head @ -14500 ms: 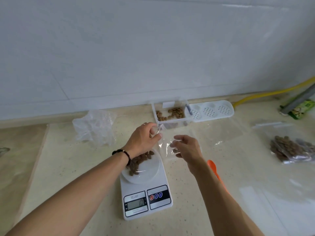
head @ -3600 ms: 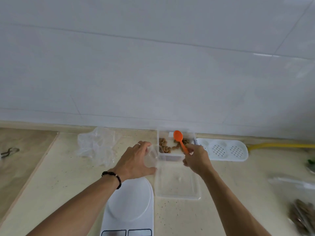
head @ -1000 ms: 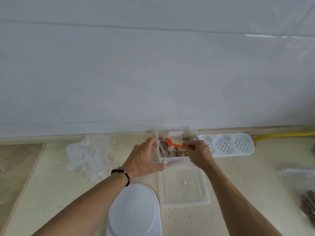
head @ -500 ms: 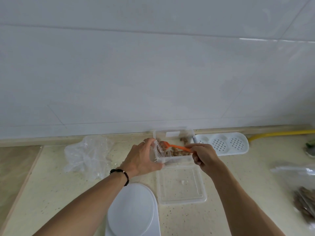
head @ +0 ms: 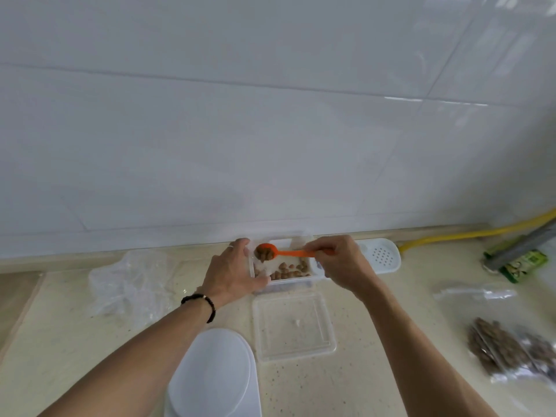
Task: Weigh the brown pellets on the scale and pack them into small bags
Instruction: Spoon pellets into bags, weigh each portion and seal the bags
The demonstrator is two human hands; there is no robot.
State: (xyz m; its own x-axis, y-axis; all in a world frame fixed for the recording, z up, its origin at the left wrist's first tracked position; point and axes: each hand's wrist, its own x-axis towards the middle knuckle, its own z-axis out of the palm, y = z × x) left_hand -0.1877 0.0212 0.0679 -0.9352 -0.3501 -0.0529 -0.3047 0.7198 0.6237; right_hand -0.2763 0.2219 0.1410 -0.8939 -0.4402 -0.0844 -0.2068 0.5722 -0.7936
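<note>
The right hand [head: 340,263] pinches the handle of an orange spoon [head: 279,252], its grip closed on it, and the spoon bowl holds a small heap of brown pellets [head: 264,253] above the left end of a clear tub [head: 282,266] by the wall. More pellets lie loose in the tub. The left hand [head: 231,272] curls its grip around the tub's left end; whether it also holds a bag there cannot be told. A clear lid [head: 293,325] lies on the bench [head: 376,371] just in front of the tub, and the white scale [head: 210,374] sits near the bottom edge. Filled bags [head: 508,350] lie at the right, crumpled clear bags [head: 126,284] at the left
</note>
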